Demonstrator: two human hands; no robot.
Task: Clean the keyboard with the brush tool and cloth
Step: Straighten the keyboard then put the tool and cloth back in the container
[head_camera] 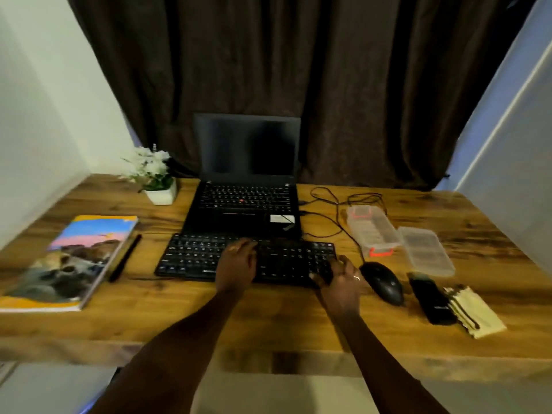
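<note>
Taking the desk (268, 321) as a clock face with twelve at the dark curtain (358, 85), I count from the left: one book (68, 261) at nine, one pen (125, 258) just beside it, one potted plant (155, 177) at eleven, and one open laptop (245, 186) at twelve with its screen dark. The keyboard (194, 255), the thing to be cleaned, lies at the centre, just in front of the laptop. The left hand (237, 261) lies on its middle keys, fingers fairly straight, grasping nothing. The right hand (340, 279) is at the keyboard's near right corner and looks to clasp it between thumb and fingers, though blur makes that hard to swear to. Further right come one mouse (383, 282) at three, two clear plastic cases (373, 228) at two, and at four one black brush tool (431, 300) with one yellow cloth (475, 312) touching its right side, both untouched. To my eye cleaning has not begun; the person seems to be settling the keyboard in place. The next move calls for the right hand to let go, pass over the mouse and pick up the brush tool
</note>
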